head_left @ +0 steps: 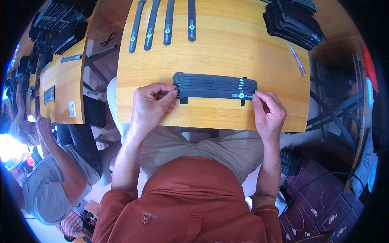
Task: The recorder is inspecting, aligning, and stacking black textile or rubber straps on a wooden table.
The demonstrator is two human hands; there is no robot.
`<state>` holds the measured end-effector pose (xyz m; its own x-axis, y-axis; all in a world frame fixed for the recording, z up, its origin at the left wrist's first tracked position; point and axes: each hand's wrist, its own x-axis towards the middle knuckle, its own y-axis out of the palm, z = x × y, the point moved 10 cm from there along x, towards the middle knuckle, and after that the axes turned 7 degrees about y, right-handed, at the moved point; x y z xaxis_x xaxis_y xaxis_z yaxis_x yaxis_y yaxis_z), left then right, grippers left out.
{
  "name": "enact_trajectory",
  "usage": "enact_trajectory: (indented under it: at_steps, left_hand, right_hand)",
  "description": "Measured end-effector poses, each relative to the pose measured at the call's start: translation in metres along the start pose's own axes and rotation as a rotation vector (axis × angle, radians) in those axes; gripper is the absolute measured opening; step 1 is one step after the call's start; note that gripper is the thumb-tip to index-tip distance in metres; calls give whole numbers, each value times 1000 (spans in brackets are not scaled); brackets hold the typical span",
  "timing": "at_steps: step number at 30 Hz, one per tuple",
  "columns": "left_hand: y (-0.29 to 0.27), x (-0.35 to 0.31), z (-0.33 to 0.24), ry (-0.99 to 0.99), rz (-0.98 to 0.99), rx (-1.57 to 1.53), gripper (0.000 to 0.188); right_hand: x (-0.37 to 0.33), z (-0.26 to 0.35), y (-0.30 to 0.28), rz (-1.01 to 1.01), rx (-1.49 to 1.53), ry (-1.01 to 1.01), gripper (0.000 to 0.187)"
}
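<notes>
A row of several dark straps (210, 86), overlapped edge to edge, lies across the wooden table near its front edge. Pale printed marks line up toward the right end. Two narrow black strips stick out from under the row, a left strip (184, 101) and a right strip (243, 103). My left hand (149, 104) pinches the left end of the nearest strap between thumb and finger. At the other end, my right hand (269, 114) grips the strap's corner with thumb and forefinger. Both forearms rest at the near side.
Several loose straps (167, 24) lie spaced apart at the table's far left. At the far right stands a pile of black straps (289, 24), with a slim pen-like tool (297, 60) below it. Another person (60, 166) sits at a neighbouring table (65, 97) on the left.
</notes>
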<state>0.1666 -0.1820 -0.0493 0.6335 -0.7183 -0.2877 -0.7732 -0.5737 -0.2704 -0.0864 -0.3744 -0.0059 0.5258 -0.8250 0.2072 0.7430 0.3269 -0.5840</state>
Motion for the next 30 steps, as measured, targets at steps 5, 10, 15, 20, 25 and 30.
enact_trajectory:
  at_steps: [5,10,15,20,25,30]
  left_hand:
    - [-1,1,4,13,1,-5,14]
    - [0,1,4,25,4,-14,14]
    - [1,2,5,22,10,-20,14]
    - [2,2,6,44,18,-21,15]
    - [2,2,9,30,3,-34,15]
    - [1,1,4,24,-3,-8,14]
  right_hand:
    - [0,0,0,6,11,35,8]
    - [-1,-1,0,7,-3,23,9]
    - [-1,1,0,1,-29,11,9]
    - [-1,1,0,-8,-25,-4,10]
    - [0,1,1,-5,-23,3,9]
    - [-1,2,0,-17,-28,20,8]
